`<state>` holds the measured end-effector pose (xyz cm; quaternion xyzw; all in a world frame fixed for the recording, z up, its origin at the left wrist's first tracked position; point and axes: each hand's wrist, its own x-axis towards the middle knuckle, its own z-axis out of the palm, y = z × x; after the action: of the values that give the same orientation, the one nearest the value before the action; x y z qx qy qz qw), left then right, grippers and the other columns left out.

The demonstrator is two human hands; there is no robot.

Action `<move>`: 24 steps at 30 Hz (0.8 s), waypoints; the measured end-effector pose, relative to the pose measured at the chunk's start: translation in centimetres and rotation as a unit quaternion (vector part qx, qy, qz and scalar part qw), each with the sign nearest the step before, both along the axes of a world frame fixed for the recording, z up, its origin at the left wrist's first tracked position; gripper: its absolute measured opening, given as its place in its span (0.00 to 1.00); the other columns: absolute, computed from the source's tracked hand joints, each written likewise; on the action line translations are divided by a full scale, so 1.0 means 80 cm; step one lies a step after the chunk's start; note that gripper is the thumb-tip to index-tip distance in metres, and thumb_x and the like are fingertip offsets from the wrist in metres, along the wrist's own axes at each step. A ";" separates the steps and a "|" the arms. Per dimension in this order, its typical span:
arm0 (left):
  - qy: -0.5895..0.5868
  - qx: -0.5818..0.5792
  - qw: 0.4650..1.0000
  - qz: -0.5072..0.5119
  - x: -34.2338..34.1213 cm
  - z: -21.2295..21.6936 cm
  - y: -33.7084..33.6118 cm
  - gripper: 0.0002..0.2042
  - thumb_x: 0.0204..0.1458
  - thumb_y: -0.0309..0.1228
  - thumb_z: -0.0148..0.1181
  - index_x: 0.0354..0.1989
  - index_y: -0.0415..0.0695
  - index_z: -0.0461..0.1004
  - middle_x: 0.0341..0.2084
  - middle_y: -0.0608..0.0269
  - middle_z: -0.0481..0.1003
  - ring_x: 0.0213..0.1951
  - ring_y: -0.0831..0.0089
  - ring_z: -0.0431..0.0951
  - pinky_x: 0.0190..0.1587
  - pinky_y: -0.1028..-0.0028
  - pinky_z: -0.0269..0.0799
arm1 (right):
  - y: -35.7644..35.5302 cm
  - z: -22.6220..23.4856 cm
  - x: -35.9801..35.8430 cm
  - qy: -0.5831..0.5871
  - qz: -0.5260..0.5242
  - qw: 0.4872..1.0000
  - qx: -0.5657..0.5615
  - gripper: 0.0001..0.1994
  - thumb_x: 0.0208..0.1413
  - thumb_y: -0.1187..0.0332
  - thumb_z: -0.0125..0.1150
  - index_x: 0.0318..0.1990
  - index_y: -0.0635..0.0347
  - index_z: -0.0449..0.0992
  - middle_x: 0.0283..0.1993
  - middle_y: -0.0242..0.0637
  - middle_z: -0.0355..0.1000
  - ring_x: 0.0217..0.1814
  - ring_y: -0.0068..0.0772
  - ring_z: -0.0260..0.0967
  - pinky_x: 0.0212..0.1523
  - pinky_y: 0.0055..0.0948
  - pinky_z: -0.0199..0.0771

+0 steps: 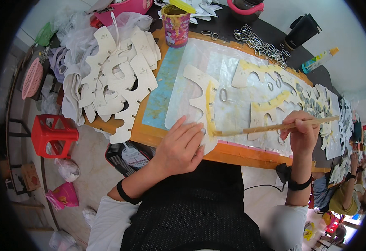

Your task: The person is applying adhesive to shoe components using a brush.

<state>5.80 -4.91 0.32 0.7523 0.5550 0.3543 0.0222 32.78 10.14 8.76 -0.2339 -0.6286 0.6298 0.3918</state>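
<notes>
Left hand (179, 146) fingers flat, spread narrow, pressing near end of pale cut-out piece (202, 98); piece stiff, wavy-edged, matte cream, yellow glue band along right edge. Right hand (302, 133) fingers pinched round thin wooden brush (275, 126), bristle tip at glue band just beside left fingertips. Glossy crinkled plastic sheet (233, 71) under piece, on orange-edged board (250, 152). Glued pieces (271, 108) right; dry stack (120, 79) far left; glue-smeared can (175, 25) far; metal rings (260, 44) far right. Bare sheet between piece and glued pieces
</notes>
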 end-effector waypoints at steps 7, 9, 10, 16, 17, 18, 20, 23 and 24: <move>-0.001 -0.002 1.000 0.000 0.001 0.002 -0.001 0.15 0.39 0.27 0.61 0.37 0.36 0.75 0.41 0.51 0.76 0.46 0.58 0.76 0.59 0.54 0.61 | 0.007 0.002 -0.004 -0.022 0.046 0.999 -0.020 0.11 0.51 0.74 0.49 0.31 0.74 0.76 0.24 0.45 0.73 0.23 0.31 0.72 0.24 0.25 0.74; 0.000 -0.001 1.000 0.000 0.001 0.002 -0.001 0.15 0.39 0.27 0.61 0.38 0.36 0.75 0.41 0.51 0.76 0.46 0.58 0.76 0.59 0.54 0.61 | 0.008 0.002 -0.011 -0.024 -0.008 1.000 -0.012 0.12 0.48 0.73 0.50 0.30 0.75 0.76 0.24 0.46 0.72 0.21 0.31 0.71 0.22 0.25 0.72; 0.001 -0.001 1.000 -0.001 0.002 0.002 0.000 0.15 0.39 0.27 0.61 0.38 0.36 0.75 0.41 0.51 0.76 0.46 0.58 0.76 0.59 0.54 0.61 | 0.001 0.001 -0.024 -0.055 -0.051 0.997 0.001 0.12 0.47 0.72 0.50 0.29 0.75 0.76 0.23 0.46 0.72 0.20 0.31 0.70 0.21 0.25 0.72; 0.002 -0.003 1.000 -0.001 0.001 0.001 -0.001 0.15 0.39 0.27 0.61 0.38 0.36 0.75 0.42 0.51 0.75 0.46 0.59 0.76 0.59 0.55 0.61 | 0.004 0.006 -0.016 -0.049 0.015 0.998 -0.022 0.12 0.49 0.73 0.48 0.28 0.75 0.76 0.22 0.44 0.72 0.19 0.30 0.70 0.20 0.23 0.70; 0.004 -0.003 1.000 -0.001 0.001 0.001 -0.001 0.15 0.39 0.27 0.61 0.38 0.36 0.75 0.42 0.51 0.75 0.46 0.59 0.75 0.59 0.55 0.61 | 0.001 0.005 -0.023 -0.062 -0.001 0.998 -0.012 0.12 0.48 0.73 0.48 0.27 0.75 0.76 0.21 0.45 0.72 0.18 0.30 0.69 0.20 0.24 0.70; 0.004 -0.004 1.000 -0.001 0.001 0.002 -0.001 0.15 0.39 0.27 0.61 0.39 0.36 0.75 0.42 0.51 0.75 0.46 0.59 0.75 0.59 0.55 0.61 | -0.003 0.005 -0.030 -0.075 -0.016 0.997 -0.002 0.12 0.48 0.73 0.49 0.27 0.75 0.76 0.21 0.45 0.72 0.17 0.30 0.69 0.19 0.24 0.70; 0.004 -0.007 1.000 -0.001 0.000 0.003 -0.001 0.16 0.39 0.27 0.61 0.39 0.36 0.75 0.42 0.51 0.75 0.46 0.59 0.75 0.59 0.55 0.61 | -0.005 0.009 -0.027 -0.102 0.026 0.994 -0.012 0.12 0.47 0.73 0.49 0.27 0.75 0.76 0.21 0.45 0.72 0.17 0.31 0.69 0.19 0.24 0.71; 0.005 -0.008 1.000 -0.002 0.000 0.003 -0.002 0.16 0.39 0.27 0.60 0.39 0.35 0.75 0.42 0.51 0.75 0.47 0.59 0.75 0.60 0.55 0.60 | -0.008 0.010 -0.021 -0.054 -0.008 0.998 -0.037 0.11 0.47 0.73 0.49 0.27 0.75 0.76 0.21 0.44 0.72 0.19 0.30 0.70 0.21 0.24 0.72; 0.006 -0.008 1.000 -0.002 0.000 0.002 -0.002 0.16 0.39 0.27 0.60 0.39 0.35 0.75 0.42 0.51 0.75 0.47 0.59 0.75 0.60 0.55 0.60 | -0.010 0.010 -0.025 -0.047 -0.039 0.998 -0.027 0.11 0.46 0.74 0.49 0.27 0.75 0.76 0.22 0.44 0.72 0.19 0.29 0.71 0.21 0.24 0.72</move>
<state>5.83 -5.05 0.51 0.7551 0.5567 0.3452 0.0258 30.78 9.31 9.53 -0.2978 -0.6195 0.6193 0.3795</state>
